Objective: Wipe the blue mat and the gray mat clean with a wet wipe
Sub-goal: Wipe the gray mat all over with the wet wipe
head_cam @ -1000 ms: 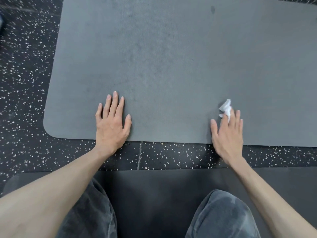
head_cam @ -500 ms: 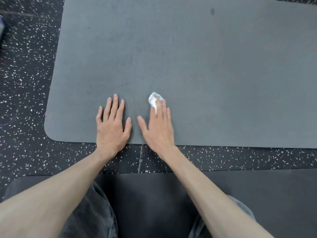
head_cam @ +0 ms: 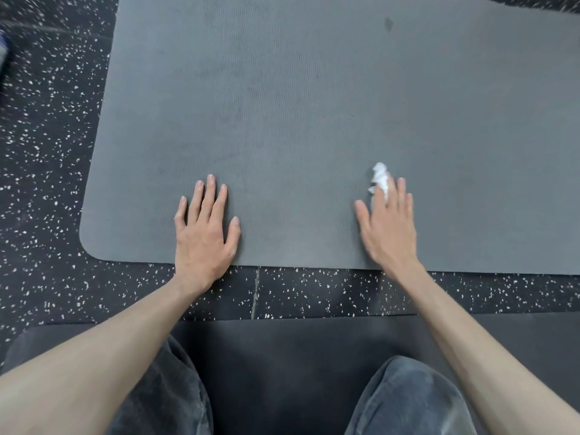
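Speckled floor (head_cam: 47,152); gray mat (head_cam: 314,105) smudged, wet wipe (head_cam: 380,177) crumpled.

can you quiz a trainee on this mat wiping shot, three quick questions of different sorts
1. True or false: the left hand lies flat on the gray mat.
2. Which hand presses the wet wipe? A left, B right, C both.
3. Fill in: the dark spot lies near the mat's ___ edge.

Key: 1 true; 2 B, the right hand; 3 far.
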